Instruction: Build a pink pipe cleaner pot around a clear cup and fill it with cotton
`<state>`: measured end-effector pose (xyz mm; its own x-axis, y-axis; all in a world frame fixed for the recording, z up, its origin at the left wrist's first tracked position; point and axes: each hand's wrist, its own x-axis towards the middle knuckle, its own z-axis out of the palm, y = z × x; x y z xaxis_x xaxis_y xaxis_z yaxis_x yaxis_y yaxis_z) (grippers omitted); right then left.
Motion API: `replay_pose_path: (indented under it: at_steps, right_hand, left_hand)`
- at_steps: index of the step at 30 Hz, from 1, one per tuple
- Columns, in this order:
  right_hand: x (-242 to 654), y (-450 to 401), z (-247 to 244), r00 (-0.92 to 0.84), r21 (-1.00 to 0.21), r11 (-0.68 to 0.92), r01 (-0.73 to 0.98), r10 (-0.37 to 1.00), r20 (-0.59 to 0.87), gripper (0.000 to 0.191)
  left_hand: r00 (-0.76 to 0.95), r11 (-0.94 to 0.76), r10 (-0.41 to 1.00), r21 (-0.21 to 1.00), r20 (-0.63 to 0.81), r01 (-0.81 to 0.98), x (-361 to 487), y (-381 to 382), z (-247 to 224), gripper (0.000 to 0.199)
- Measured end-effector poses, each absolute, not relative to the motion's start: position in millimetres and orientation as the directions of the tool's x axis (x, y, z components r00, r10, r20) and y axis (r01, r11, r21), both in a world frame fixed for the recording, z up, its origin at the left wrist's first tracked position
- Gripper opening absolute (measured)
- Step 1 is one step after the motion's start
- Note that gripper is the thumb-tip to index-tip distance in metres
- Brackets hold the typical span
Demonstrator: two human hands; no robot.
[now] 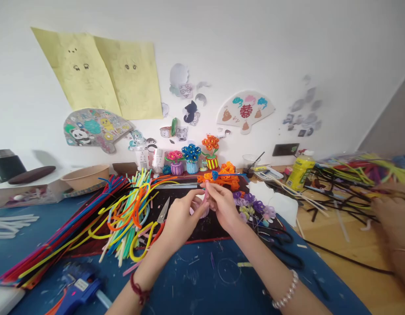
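Near the middle of the view, my left hand (185, 214) and my right hand (222, 203) meet above a dark mat. Both have their fingers closed on a pink pipe cleaner (206, 192), pinched upright between the fingertips. A looped pink-purple part (202, 211) shows between the hands, partly hidden by the fingers. Just behind the fingertips lie orange pipe-cleaner pieces (233, 177) and a blue one (215, 175). Scissors (163, 214) with orange handles are left of my left hand. Purple pipe-cleaner flowers (255, 204) lie right of my right hand.
Bundles of coloured pipe cleaners (130, 214) spread at the left, with a blue glue gun (80, 286) in front. Small potted flowers (192, 159) stand by the wall. A yellow bottle (301, 169) is at the right, and another person's hand (392, 214) is at the far right.
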<state>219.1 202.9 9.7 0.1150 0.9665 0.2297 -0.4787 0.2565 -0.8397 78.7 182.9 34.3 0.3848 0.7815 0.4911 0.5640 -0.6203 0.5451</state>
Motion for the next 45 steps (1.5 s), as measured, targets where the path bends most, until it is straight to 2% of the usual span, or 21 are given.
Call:
replay_pose_path:
  at_steps: [7,13,19,23,26,37,45]
  right_hand:
    - [221,199,11,0.096,-0.888,0.372,-0.27,0.928,0.36,0.034]
    - [228,197,16,0.047,-0.885,0.455,-0.102,0.891,0.452,0.029]
    - [231,192,23,0.01,-0.86,0.51,-0.017,0.86,0.51,0.029]
    - [230,191,23,-0.069,-0.864,0.503,-0.006,0.862,0.502,0.03]
    - [229,192,19,-0.11,-0.875,0.483,-0.019,0.869,0.482,0.031]
    - [232,195,17,-0.126,-0.919,0.382,-0.102,0.911,0.393,0.028]
    - [226,192,16,-0.187,-0.941,0.298,-0.16,0.927,0.325,0.031]
  left_hand:
    - [0.317,-0.612,0.763,0.471,0.563,0.635,73,177,22,0.016]
    - [0.328,-0.608,0.73,0.353,0.599,0.711,71,176,24,0.023]
    - [0.304,-0.588,0.689,0.264,0.658,0.764,71,173,24,0.027]
    - [0.342,-0.6,0.629,0.157,0.699,0.785,69,172,23,0.037]
    - [0.38,-0.62,0.59,0.099,0.712,0.778,68,173,23,0.03]
    - [0.334,-0.66,0.494,0.097,0.803,0.745,66,176,20,0.021]
    - [0.376,-0.668,0.456,0.031,0.807,0.744,64,176,20,0.023]
